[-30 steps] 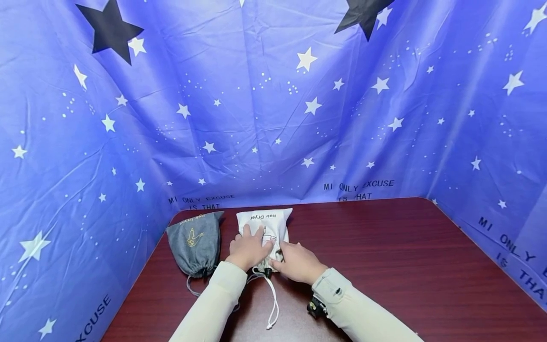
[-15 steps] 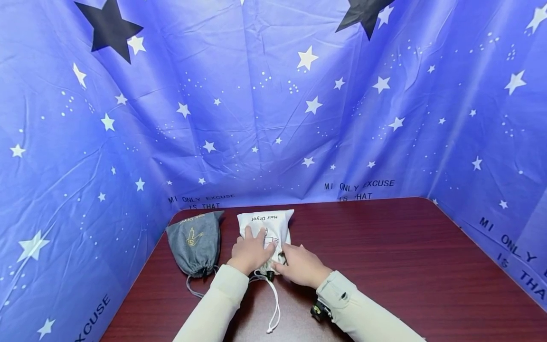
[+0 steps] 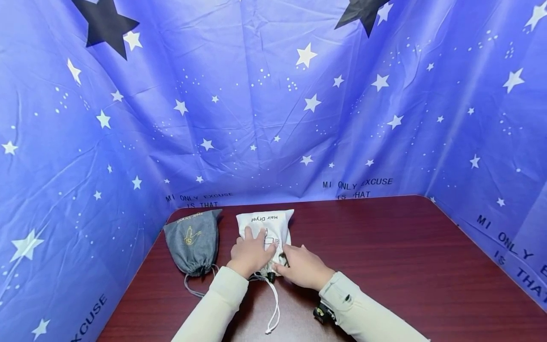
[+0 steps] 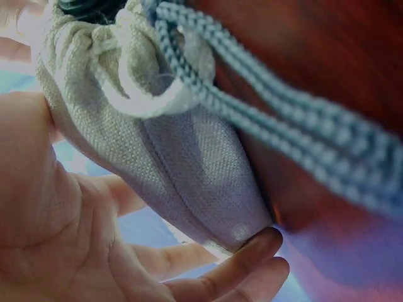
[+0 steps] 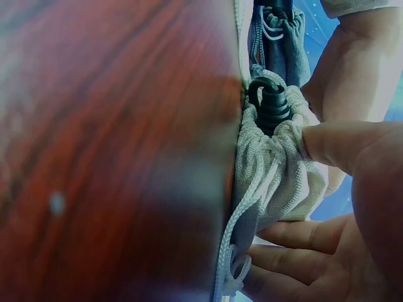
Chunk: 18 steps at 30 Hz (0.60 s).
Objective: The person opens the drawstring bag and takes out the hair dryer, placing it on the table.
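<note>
A white drawstring pouch [image 3: 279,232] printed "Hair Dryer" lies on the table, its gathered neck towards me. A black cord stopper [image 5: 274,107] sits at the neck, and a white drawstring [image 3: 275,306] trails from it. My left hand [image 3: 250,251] rests over the pouch's left side with fingers spread, their tips at its edge in the left wrist view. At the right side near the neck, my right hand [image 3: 305,267] pinches the cloth, thumb on top and fingers along the side. The pouch's contents are hidden.
A grey drawstring pouch [image 3: 192,242] with gold print lies to the left, its grey cords [image 4: 264,107] crossing close to my left hand. The dark red-brown table [image 3: 384,256] extends right. Blue star-printed cloth [image 3: 256,118] encloses the back and sides.
Both hands and the white pouch have shifted very slightly to the right and towards me. The hold looks the same, and the grey pouch stays in place.
</note>
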Motion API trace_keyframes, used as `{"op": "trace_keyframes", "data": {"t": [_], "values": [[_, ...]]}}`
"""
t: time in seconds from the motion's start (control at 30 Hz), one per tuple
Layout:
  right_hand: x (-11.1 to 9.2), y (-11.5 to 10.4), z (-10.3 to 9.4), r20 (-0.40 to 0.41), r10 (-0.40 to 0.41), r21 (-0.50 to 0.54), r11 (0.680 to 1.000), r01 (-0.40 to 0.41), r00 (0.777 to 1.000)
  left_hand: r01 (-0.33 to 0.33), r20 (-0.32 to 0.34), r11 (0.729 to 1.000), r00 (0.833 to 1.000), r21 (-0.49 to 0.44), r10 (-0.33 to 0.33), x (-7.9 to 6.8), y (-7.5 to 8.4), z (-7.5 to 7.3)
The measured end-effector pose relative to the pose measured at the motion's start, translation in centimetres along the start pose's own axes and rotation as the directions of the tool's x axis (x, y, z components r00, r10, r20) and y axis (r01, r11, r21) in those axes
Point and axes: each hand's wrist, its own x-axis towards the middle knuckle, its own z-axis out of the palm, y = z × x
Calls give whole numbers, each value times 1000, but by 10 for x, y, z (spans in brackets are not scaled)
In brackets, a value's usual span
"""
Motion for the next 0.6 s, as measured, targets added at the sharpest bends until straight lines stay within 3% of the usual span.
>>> {"op": "trace_keyframes", "data": {"t": [0.6], "values": [[-14, -2, -6, -9, -34, -36, 999, 34, 999, -23, -17, 999, 1000, 37, 24, -7, 6, 3]]}}
